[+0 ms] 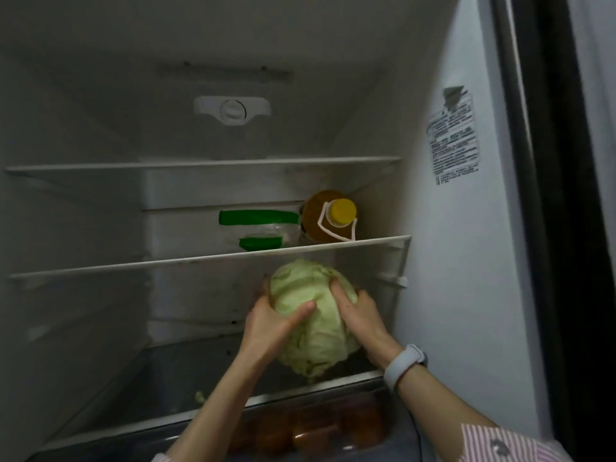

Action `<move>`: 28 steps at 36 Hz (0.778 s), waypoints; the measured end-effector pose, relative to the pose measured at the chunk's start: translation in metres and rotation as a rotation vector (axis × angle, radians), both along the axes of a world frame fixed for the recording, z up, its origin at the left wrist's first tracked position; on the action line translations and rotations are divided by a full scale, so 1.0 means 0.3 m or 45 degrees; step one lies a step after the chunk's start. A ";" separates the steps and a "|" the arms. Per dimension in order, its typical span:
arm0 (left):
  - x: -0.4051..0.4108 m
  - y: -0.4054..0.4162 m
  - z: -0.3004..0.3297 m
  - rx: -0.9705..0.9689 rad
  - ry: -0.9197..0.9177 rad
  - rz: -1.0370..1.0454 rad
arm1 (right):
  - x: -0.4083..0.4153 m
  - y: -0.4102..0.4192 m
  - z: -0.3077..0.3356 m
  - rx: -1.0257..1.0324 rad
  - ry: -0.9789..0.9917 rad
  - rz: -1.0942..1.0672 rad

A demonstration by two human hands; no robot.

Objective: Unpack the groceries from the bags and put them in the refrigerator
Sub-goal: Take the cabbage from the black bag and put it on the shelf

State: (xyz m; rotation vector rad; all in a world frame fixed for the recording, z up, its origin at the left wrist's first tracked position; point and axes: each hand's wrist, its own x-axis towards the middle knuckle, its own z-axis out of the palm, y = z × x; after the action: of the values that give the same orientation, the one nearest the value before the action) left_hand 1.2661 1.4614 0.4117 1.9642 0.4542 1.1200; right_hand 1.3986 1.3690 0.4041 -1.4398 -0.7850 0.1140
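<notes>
Both hands clasp the cabbage [313, 315]: left hand [270, 323] wraps its left flank, right hand [358, 311] its right, fingers spread and closed on the leaves. It sits low centre of frame, at or just above the glass shelf [160, 395]; contact unclear. Best to seat it stem-down, then let go. Above, a yellow-capped oil bottle [328, 218] beside a green-banded package [260, 228]. Refrigerator interior dim, otherwise mostly bare; drawer [316, 428] below holds orange produce.
</notes>
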 end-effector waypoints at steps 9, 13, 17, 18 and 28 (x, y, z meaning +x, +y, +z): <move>0.166 0.141 -0.015 -0.054 -0.059 0.033 | 0.091 0.125 -0.014 -0.106 -0.017 -0.045; 0.197 0.178 -0.016 -0.033 -0.056 0.046 | 0.116 0.149 -0.014 -0.185 -0.081 -0.139; 0.187 0.196 -0.038 -0.058 0.007 -0.053 | 0.135 0.146 -0.060 -0.362 -0.028 -0.268; 0.183 0.195 -0.042 -0.049 0.028 -0.061 | 0.139 0.138 -0.066 -0.421 -0.042 -0.318; 0.060 0.086 -0.055 0.115 0.111 0.153 | 0.070 0.025 -0.079 -0.600 -0.413 -0.388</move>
State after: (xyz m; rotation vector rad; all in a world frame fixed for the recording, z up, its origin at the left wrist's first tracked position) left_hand 1.2841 1.4871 0.3951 2.0940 0.5839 1.1509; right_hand 1.4197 1.3765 0.3804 -2.0443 -0.8225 -0.1857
